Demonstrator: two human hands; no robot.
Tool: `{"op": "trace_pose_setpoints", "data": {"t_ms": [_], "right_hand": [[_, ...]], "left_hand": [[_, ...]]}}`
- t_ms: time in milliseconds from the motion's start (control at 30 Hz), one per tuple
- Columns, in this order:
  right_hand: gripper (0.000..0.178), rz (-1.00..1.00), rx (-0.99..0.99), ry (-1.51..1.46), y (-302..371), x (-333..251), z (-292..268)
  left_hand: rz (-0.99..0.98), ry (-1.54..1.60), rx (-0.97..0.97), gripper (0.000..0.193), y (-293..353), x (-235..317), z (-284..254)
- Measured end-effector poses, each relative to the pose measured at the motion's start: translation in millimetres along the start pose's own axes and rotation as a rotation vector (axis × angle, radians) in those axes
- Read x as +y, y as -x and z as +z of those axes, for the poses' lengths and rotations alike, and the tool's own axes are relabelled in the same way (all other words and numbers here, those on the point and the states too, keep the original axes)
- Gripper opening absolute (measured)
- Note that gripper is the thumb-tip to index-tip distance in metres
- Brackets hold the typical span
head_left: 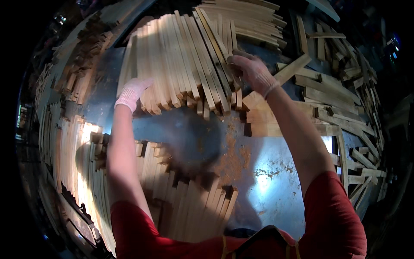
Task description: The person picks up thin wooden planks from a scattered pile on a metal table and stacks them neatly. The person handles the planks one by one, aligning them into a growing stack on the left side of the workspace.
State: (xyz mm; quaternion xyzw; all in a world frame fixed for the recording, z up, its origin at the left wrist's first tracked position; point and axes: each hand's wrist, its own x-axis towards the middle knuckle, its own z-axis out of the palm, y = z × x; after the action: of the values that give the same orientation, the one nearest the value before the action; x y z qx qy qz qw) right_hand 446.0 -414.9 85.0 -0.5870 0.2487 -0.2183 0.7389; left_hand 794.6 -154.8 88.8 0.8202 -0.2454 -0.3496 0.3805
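A wide row of pale wooden strips (166, 56) lies side by side on the metal table, their near ends uneven. My left hand (134, 91), in a light knitted glove, rests at the left side of this row near its front, fingers stretched out against the wood. At the row's right side is my right hand (251, 71), gloved too and slightly blurred. Its fingers curl at the outermost strips, with a dark piece of wood by the fingertips; the exact grip is partly hidden. A few strips on the right lie slightly askew over the others.
Another stack of strips (189, 203) lies close to my body. Wide boards (293, 125) rest beneath my right forearm, with loose offcuts (362, 159) heaped beyond. More stacked strips stand at the far side (246, 21) and the left (69, 151). Sawdust (233, 159) covers part of the metal table (276, 190).
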Motion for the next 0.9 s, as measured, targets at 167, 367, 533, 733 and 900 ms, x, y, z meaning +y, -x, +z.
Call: {"op": "trace_pose_setpoints", "data": {"t_ms": [167,367,533,733,900], "right_hand": [[0.068,0.016,0.289,0.156,210.4,70.7,-44.5],[0.077,0.268,0.833,1.64,454.6,56.1,-180.6],[0.066,0.672,0.882,1.418,556.7,28.0,-226.5],[0.065,0.516,0.344,0.683,557.9,48.8,-105.6],[0.07,0.158,0.388,0.885,674.3,61.1,-94.6]], "left_hand": [[0.432,-0.485,0.429,0.073,105.4,-30.2,72.6],[0.406,-0.512,0.079,0.076,317.6,-54.4,173.6],[0.462,-0.579,-0.296,0.084,401.1,-25.8,282.0],[0.308,-0.536,-0.425,0.095,460.9,-25.5,430.2],[0.399,-1.116,-0.22,0.107,478.8,-18.0,492.1]]}}
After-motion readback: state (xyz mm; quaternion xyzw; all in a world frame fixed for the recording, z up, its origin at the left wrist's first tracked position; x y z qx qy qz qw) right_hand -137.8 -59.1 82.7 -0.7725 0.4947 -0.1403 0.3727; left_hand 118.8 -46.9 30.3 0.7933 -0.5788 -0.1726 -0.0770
